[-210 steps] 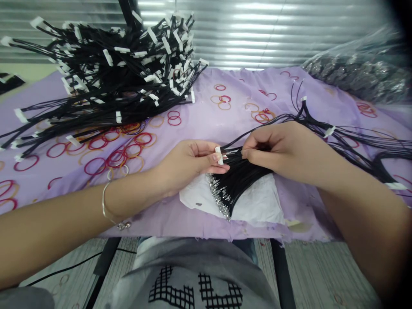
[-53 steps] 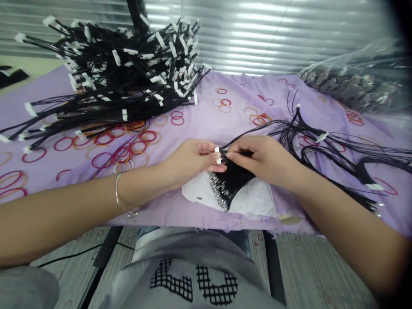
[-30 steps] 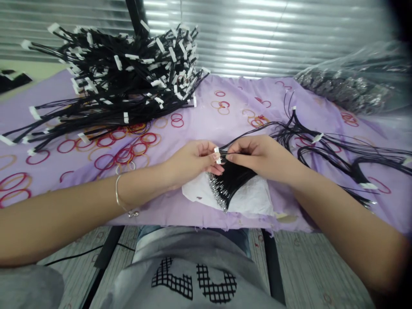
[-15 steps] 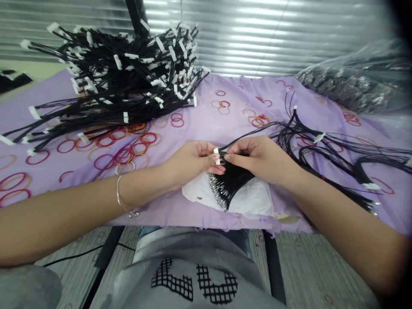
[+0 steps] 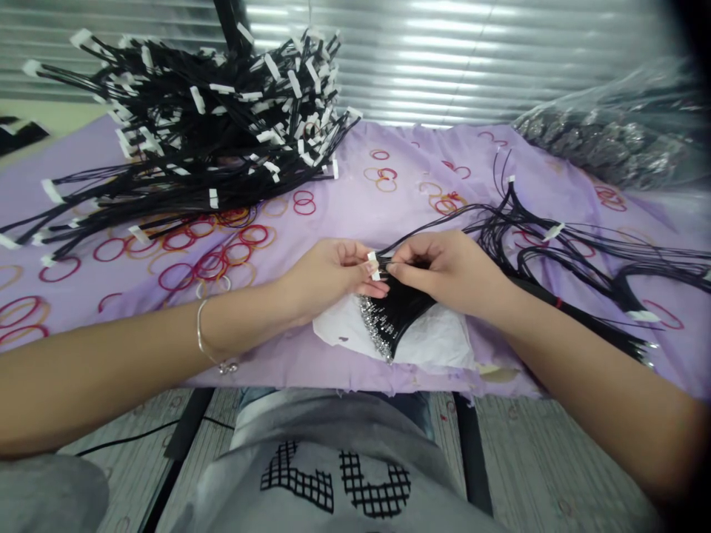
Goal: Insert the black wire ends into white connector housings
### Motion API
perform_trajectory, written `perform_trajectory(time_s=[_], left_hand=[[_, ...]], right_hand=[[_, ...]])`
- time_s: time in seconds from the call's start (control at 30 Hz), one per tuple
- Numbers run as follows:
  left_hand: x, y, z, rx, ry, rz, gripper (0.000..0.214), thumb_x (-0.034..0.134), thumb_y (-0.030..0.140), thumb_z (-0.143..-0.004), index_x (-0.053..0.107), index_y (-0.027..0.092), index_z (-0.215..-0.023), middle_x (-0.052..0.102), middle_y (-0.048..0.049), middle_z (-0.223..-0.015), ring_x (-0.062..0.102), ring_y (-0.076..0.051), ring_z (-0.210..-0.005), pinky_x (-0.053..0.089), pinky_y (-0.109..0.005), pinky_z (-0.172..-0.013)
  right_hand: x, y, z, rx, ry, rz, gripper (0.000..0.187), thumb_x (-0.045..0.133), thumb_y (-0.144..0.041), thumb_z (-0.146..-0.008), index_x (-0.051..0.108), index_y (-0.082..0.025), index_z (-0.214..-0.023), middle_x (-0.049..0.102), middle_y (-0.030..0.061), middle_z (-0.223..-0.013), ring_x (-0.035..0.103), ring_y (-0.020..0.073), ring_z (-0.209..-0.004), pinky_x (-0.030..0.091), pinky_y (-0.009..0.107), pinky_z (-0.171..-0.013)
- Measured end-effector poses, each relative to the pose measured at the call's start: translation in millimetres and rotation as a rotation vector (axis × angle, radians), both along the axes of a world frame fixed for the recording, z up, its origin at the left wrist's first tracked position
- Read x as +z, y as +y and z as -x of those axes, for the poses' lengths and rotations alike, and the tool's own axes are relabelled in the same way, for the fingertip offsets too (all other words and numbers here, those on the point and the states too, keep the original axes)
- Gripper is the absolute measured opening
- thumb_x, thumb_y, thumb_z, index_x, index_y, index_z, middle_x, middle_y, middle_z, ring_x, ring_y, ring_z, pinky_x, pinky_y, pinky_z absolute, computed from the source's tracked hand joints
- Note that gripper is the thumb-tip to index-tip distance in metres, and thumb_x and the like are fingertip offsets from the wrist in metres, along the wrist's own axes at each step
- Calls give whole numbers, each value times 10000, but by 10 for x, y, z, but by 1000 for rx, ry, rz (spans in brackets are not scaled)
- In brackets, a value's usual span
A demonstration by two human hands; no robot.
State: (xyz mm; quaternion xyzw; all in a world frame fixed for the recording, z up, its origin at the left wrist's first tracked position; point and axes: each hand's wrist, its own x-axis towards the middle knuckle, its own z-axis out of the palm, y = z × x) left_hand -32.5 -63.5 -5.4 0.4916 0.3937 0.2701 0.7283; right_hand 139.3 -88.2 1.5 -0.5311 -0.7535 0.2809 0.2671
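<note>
A white tag (image 5: 373, 265) is pinched in the narrow grip of the left hand (image 5: 333, 277). The narrow grip of the right hand (image 5: 444, 270) seems closed on the black wires (image 5: 403, 305), though the contact is partly hidden by the fingers. The wires, tipped with metal terminals (image 5: 375, 329), are fanned over white paper (image 5: 438, 344) on a purple ring-patterned cloth (image 5: 389, 185), with a tagged wire pile (image 5: 183, 141) to the left.
</note>
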Motion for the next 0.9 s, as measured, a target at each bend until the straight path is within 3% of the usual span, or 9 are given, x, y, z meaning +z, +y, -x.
perform_trajectory(time_s=[0.33,0.4,0.5,0.57,0.7,0.9], left_hand=[[-23,6,-17,7,-12,14,119,496,-24,-794,557,53,-729,615,-35,-651,632,-95,-602,526,-231,-679],[-31,13,-17,2,-37,29,120,487,-10,-808,555,58,-736,613,-35,-657,634,-96,-612,526,-232,-686],[-50,33,-3,37,-126,49,125,474,14,-827,553,68,-747,604,-22,-675,632,-89,-632,527,-231,-711],[-63,49,16,49,-183,73,120,473,17,-829,557,69,-761,605,-20,-702,631,-82,-648,523,-221,-728],[-64,70,46,49,-220,133,125,475,-2,-816,569,65,-768,608,-32,-727,634,-82,-663,517,-201,-732],[-37,86,33,97,-197,156,142,479,-24,-794,578,62,-738,605,-41,-715,641,-104,-683,524,-233,-749]], right_hand=[[-35,13,33,49,-39,-19,135,556,-201,-777,644,-124,-709,613,1,-652,504,76,-562,362,201,-526],[2,-5,13,47,-126,-109,124,559,-214,-788,647,-131,-760,619,20,-711,530,101,-616,394,228,-578],[110,-63,-47,-5,-286,-410,165,566,-242,-810,637,-131,-908,601,86,-876,551,177,-822,422,298,-734],[169,-98,-86,93,-320,-499,180,541,-251,-841,632,-143,-954,577,99,-925,534,186,-887,416,308,-781],[146,-106,-106,431,-410,-310,168,494,-220,-874,653,-167,-858,560,60,-867,509,150,-815,413,285,-749],[59,-98,-93,415,-434,-225,143,447,-191,-887,577,-133,-875,529,84,-943,469,165,-875,391,319,-841]])
